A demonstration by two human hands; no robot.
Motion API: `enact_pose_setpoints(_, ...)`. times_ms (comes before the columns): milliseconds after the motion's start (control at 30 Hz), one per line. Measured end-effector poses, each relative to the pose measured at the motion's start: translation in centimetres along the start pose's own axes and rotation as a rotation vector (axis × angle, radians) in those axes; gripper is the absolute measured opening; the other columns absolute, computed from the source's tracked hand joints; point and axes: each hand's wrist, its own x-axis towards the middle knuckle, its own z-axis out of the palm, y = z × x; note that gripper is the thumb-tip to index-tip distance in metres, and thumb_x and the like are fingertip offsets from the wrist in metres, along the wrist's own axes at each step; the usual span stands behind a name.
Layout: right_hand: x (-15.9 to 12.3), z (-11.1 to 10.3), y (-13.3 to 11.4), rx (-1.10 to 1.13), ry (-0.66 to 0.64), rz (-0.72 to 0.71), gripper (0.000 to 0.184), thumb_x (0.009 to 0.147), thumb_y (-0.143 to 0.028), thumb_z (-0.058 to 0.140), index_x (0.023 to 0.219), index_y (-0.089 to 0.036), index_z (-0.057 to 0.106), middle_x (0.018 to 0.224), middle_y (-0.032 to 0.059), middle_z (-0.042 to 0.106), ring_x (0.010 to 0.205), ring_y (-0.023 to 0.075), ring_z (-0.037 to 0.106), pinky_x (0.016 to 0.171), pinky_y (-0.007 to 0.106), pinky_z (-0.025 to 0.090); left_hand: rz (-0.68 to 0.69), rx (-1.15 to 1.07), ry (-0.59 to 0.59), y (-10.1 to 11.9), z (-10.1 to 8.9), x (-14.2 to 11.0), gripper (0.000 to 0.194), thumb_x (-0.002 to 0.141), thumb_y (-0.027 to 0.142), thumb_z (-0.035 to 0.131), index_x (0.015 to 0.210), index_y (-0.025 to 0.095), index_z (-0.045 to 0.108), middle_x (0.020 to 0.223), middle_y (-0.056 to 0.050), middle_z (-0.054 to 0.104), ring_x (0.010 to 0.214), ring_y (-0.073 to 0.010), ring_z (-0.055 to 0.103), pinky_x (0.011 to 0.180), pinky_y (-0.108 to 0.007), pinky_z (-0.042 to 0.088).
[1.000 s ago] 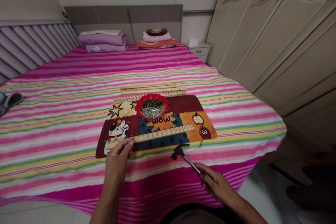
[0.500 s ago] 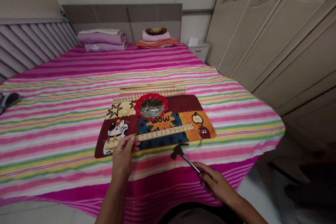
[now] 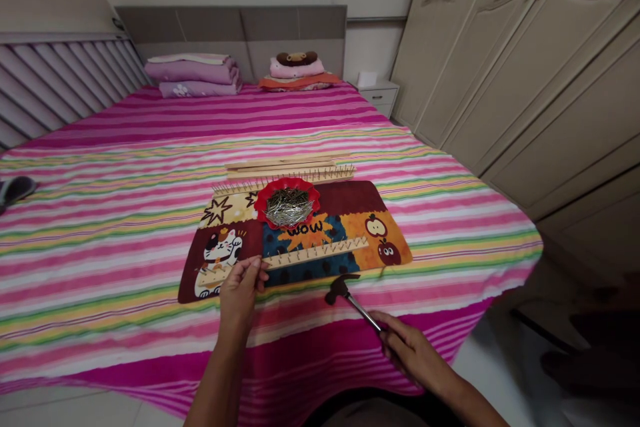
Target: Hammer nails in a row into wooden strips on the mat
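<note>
Black on orange, reads "WOW" on the mat (image 3: 350, 199), between the red bowl (image 3: 261, 205) of nails (image 3: 289, 208) and the nail-studded strip (image 3: 310, 255) lying along the near side. Has left hand (image 3: 243, 283) at the strip, thumb and fingertips nearly together, cannot tell round what, slightly farther right along the wood than a second ago. Grips hammer (image 3: 361, 308) in right hand (image 3: 407, 343), fingers curled round the handle, as before.

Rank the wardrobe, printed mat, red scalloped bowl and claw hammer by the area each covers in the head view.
1. Wardrobe
2. Printed mat
3. Red scalloped bowl
4. Claw hammer, handle partly hidden by the right hand
</note>
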Motion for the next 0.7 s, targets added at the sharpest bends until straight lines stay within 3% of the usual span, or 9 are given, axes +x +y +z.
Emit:
enact_pose_setpoints(200, 0.0, 0.0, 0.0, -0.007, -0.006, -0.004, 0.056, 0.08, -0.041, 0.044, 0.126, -0.01, 0.052, 0.055, -0.0056, 0.047, 0.042, 0.0094, 0.037, 0.039, 0.021, 0.027, 0.022, 0.069, -0.015, -0.1, 0.2, 0.4, 0.042, 0.06, 0.05, 0.069, 0.079, 0.014, 0.062, 0.061, 0.0, 0.062, 0.044, -0.0071, 0.046, 0.04, -0.02, 0.034)
enact_pose_setpoints(367, 0.1, 0.0, 0.0, -0.025, 0.016, -0.031, 0.055, 0.079, -0.042, 0.045, 0.124, -0.013, 0.055, 0.055, -0.0051, 0.049, 0.046, 0.0111, 0.043, 0.042, 0.021, 0.032, 0.061, 0.148, -0.01, -0.3, 0.3, 0.4, 0.043, 0.061, 0.053, 0.066, 0.079, 0.014, 0.062, 0.067, -0.002, 0.065, 0.048, -0.0081, 0.05, 0.04, -0.019, 0.037)
enact_pose_setpoints(533, 0.4, 0.0, 0.9, -0.064, 0.024, -0.051, 0.06, 0.08, -0.046, 0.045, 0.126, -0.009, 0.054, 0.051, -0.0043, 0.05, 0.043, 0.013, 0.046, 0.042, 0.023, 0.04, 0.154, 0.392, 0.038, -0.9, 0.3, 0.1, 0.039, 0.069, 0.054, 0.056, 0.08, 0.017, 0.064, 0.057, 0.001, 0.062, 0.045, -0.01, 0.049, 0.044, -0.022, 0.04)
enact_pose_setpoints(600, 0.3, 0.0, 1.0, -0.115, 0.032, -0.1, 0.057, 0.082, -0.046, 0.045, 0.125, -0.011, 0.057, 0.057, -0.0002, 0.059, 0.049, 0.0157, 0.054, 0.049, 0.026, 0.047, 0.213, 0.501, 0.073, -1.3, 0.3, 0.1, 0.034, 0.072, 0.05, 0.052, 0.081, 0.019, 0.064, 0.059, 0.001, 0.063, 0.048, -0.0119, 0.054, 0.049, -0.024, 0.043)
enact_pose_setpoints(700, -0.4, -0.1, 0.3, -0.231, 0.058, -0.218, 0.047, 0.084, -0.045, 0.048, 0.12, -0.018, 0.063, 0.09, 0.0077, 0.072, 0.082, 0.0234, 0.067, 0.075, 0.033, 0.054, 0.317, 0.578, 0.087, -2.2, 0.3, 0.3, 0.03, 0.073, 0.046, 0.051, 0.081, 0.021, 0.064, 0.072, -0.002, 0.069, 0.058, -0.0152, 0.061, 0.06, -0.027, 0.049)
